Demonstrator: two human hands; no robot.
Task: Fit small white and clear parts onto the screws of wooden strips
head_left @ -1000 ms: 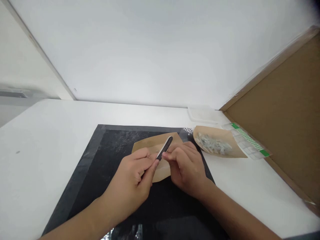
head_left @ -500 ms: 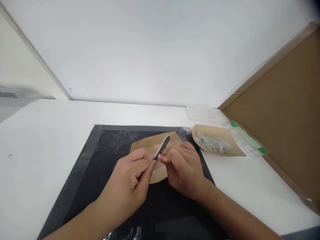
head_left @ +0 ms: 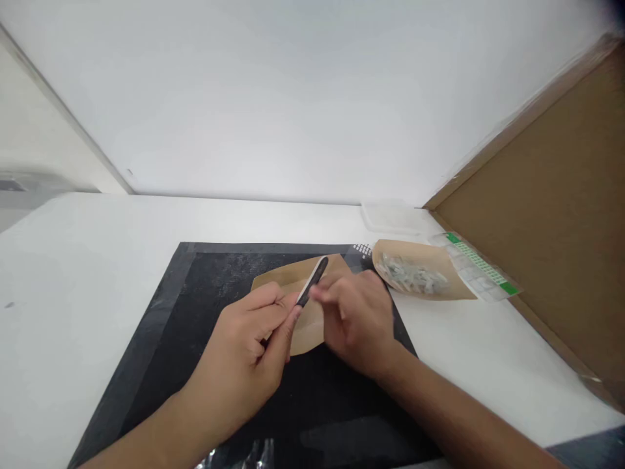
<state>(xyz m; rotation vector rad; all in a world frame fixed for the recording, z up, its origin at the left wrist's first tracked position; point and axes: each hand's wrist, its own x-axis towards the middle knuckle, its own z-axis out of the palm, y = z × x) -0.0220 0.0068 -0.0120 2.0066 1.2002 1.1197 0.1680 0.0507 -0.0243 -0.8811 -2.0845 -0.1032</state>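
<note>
Between thumb and fingers, my left hand (head_left: 251, 345) pinches the lower end of a slim black strip with a pale edge and rounded tip (head_left: 314, 280). The strip slants up to the right. Close beside it, my right hand (head_left: 359, 316) is closed, its thumb and fingertips drawn together and slightly blurred. Whether those fingertips touch the strip or hold something small, I cannot make out. Beneath both hands lies a brown paper piece with a pale window (head_left: 307, 329), partly covered by them.
A black mat (head_left: 195, 312) lies on the white table (head_left: 88, 260). To the right are a brown pouch with small clear pieces (head_left: 413, 272) and a clear plastic case with a green-edged label (head_left: 481, 264). Behind sits a translucent tray (head_left: 390, 218); a brown board (head_left: 551, 215) stands right.
My right fingertips have shifted up along the strip, away from its lower end, and are more blurred. My left hand keeps its pinch. The whole view has shifted slightly.
</note>
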